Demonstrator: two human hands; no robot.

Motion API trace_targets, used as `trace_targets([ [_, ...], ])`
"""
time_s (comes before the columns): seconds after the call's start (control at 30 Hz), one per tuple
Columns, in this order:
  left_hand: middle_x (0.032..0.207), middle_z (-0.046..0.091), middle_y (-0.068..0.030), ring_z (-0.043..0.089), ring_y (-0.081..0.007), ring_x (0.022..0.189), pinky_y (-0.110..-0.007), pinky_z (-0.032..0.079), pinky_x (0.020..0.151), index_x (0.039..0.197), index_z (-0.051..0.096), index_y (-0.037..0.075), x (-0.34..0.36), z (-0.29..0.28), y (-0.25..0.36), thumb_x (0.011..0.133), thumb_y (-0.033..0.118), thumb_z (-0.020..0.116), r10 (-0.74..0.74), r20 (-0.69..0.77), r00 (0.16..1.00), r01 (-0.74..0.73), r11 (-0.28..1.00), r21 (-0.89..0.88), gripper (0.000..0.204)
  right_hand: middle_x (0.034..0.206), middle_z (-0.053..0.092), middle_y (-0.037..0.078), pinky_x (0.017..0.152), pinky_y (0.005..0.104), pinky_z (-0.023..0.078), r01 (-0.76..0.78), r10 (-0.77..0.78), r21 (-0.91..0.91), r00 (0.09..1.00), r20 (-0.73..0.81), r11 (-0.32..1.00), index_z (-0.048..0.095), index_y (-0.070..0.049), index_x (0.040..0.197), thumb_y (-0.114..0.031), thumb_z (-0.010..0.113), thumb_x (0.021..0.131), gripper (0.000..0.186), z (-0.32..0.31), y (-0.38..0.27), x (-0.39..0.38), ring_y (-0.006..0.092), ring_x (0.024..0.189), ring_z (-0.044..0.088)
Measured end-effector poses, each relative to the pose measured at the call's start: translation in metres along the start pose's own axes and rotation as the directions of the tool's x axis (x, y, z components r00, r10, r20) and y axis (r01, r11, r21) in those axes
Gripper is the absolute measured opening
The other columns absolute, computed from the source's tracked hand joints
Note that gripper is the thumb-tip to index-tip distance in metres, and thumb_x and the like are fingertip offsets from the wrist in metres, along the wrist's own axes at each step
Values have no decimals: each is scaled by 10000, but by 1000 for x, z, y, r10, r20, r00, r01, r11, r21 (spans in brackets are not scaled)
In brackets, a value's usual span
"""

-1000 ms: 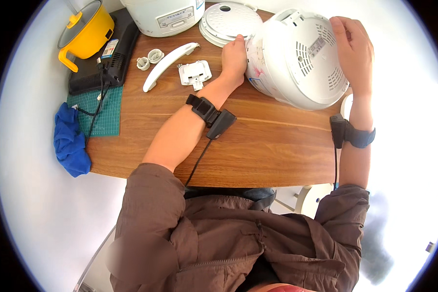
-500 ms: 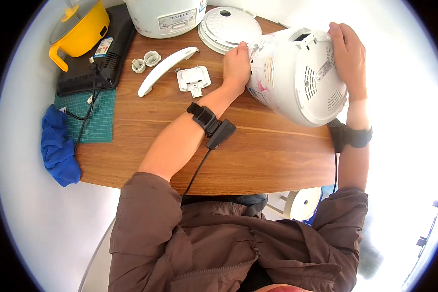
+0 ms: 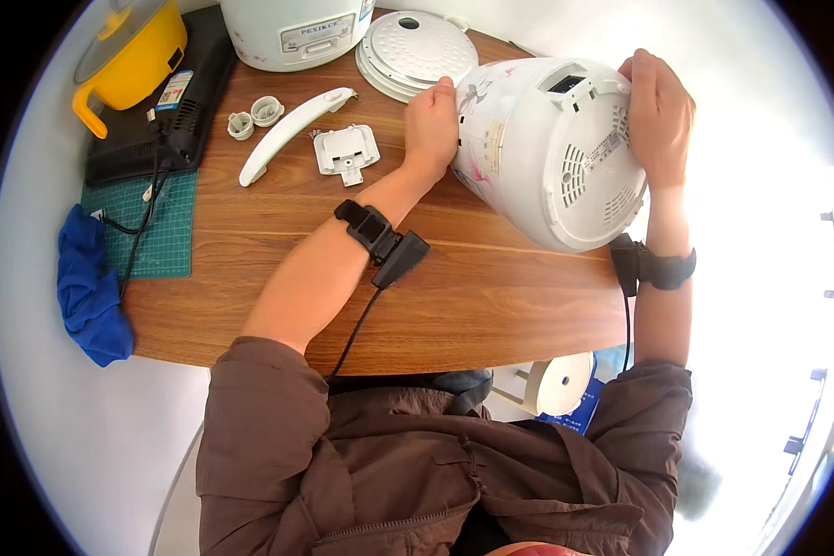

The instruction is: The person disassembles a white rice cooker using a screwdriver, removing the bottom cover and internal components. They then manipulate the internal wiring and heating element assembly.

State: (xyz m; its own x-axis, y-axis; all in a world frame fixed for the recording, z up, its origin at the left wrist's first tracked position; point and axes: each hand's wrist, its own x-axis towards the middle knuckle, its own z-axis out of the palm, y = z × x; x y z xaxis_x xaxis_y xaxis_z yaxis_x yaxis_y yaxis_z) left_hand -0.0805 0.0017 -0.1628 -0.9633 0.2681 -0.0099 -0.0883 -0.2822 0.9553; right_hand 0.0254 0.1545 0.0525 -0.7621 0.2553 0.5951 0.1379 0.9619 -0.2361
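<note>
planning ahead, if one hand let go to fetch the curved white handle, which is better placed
Probably the left hand: it is at the left end of the tilted cooker body, nearer the curved white handle. The right hand is at the base end, farther off across the body.

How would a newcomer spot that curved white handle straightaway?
Start at the brown wooden table and find the left hand on the tilted white appliance body. To that hand's left, past the squarish white plastic piece, lies the handle. It is one long arch; its neighbours, that piece and two small round cups, are short and compact.
</note>
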Motion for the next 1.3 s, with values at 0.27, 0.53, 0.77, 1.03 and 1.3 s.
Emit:
trace_targets([
  [0.27,643,507,-114,404,-188,672,-412,417,644,772,542,-95,1,-1,-5,1080,330,474,30,-24,999,-32,998,-62,529,733,676,103,701,365,495,-8,7,-19,999,-33,1000,713,-14,849,-372,461,1066,488,2,0,-4,224,685,602],
  [0.53,651,514,-115,409,-191,676,-418,417,650,775,537,-99,0,0,-1,1081,327,464,35,-9,999,-35,997,-69,530,741,664,90,704,352,483,-2,3,-40,1000,23,999,709,-41,892,-388,456,1057,460,-2,7,-3,197,691,580],
  [0.77,655,513,-122,399,-197,683,-424,418,657,776,535,-95,-1,1,0,1077,326,467,44,-24,999,-45,997,-63,522,749,664,86,713,339,481,-58,59,-23,998,22,998,708,-36,885,-385,466,1051,456,-1,7,-1,186,710,580],
  [1.03,654,511,-115,406,-198,682,-427,412,653,762,530,-90,0,1,-1,1080,332,469,14,-33,999,-16,998,-57,532,745,653,53,713,320,471,-61,59,66,998,34,996,712,-22,891,-360,484,1049,436,-3,10,-3,154,719,561],
  [1.3,669,535,-98,419,-192,683,-414,420,654,762,546,-81,0,1,1,1084,342,472,-14,-25,1000,11,995,-103,537,777,639,69,730,318,466,-10,8,31,998,61,999,673,-32,907,-355,450,1047,418,-5,10,-2,166,750,557],
])
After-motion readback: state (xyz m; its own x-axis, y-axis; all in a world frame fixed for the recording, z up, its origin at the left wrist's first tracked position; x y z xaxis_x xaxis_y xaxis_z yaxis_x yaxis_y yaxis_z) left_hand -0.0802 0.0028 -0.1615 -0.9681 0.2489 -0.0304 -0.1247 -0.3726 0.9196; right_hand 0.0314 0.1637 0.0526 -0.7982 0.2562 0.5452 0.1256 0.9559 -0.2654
